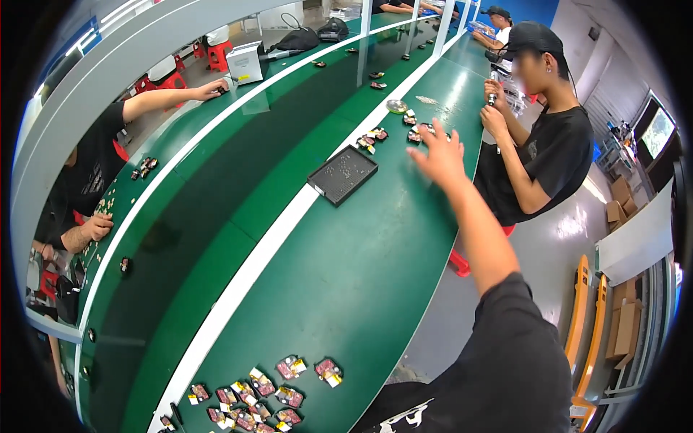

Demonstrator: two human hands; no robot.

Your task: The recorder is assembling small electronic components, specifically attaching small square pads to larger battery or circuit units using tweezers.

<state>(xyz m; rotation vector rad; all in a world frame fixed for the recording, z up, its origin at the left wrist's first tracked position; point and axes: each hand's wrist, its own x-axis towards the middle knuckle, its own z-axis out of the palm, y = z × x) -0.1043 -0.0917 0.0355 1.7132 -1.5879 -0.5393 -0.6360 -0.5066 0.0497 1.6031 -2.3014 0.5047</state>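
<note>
My right hand (442, 155) reaches far over the green workbench (339, 281), its fingers spread and nothing seen in them. Just beyond the fingertips lies a group of small dark parts with red and pale bits (414, 135), partly hidden by the hand. Left of it, more such parts (372, 139) sit beside a shallow black tray (342, 175) that holds several tiny pale pieces. At the near end of the bench is a cluster of small red-and-black parts with yellow and white tabs (253, 397). My left hand is out of the picture.
A dark green conveyor belt (209, 209) carrying scattered parts runs along the bench behind a white rail (253, 270). A round clear dish (396, 106) stands past the tray. One co-worker (538, 130) sits at right holding a dark tool; others work across the belt.
</note>
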